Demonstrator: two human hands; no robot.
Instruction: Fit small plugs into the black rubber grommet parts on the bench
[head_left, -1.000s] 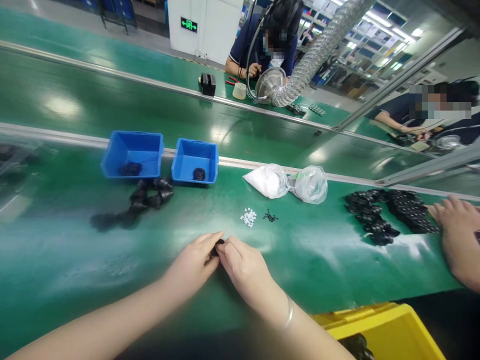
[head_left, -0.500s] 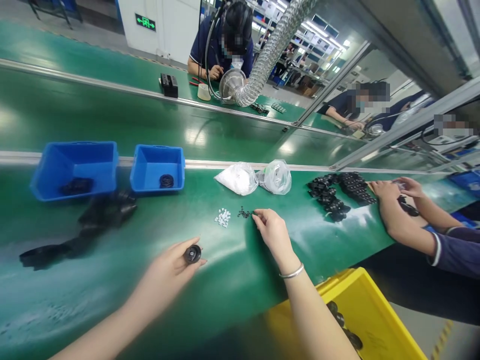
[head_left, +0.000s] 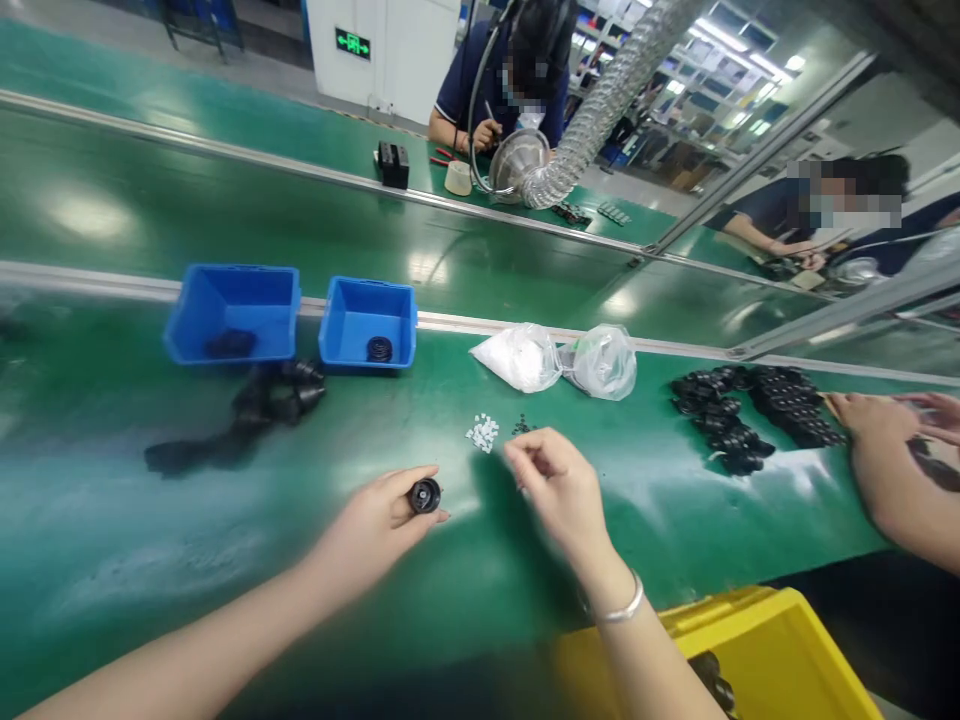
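In my left hand is a round black plastic part, gripped between thumb and fingers with its hollow face turned up. My right hand, a silver bangle at its wrist, hovers over the green bench with thumb and fingertips pinched together. Whatever the pinch holds is too small to make out. Just behind those fingertips lies a small pile of tiny black pieces, partly covered by the hand. A pile of small white pieces is to its left.
Two blue bins with black parts stand at the back left. Black parts lie before them. Plastic bags sit mid-bench. Heaped black parts and a co-worker's hands are right. A yellow crate is below.
My right hand has come away from the black pile toward me, its fingers now pinched. My left hand still holds the round part. The whole view has shifted.
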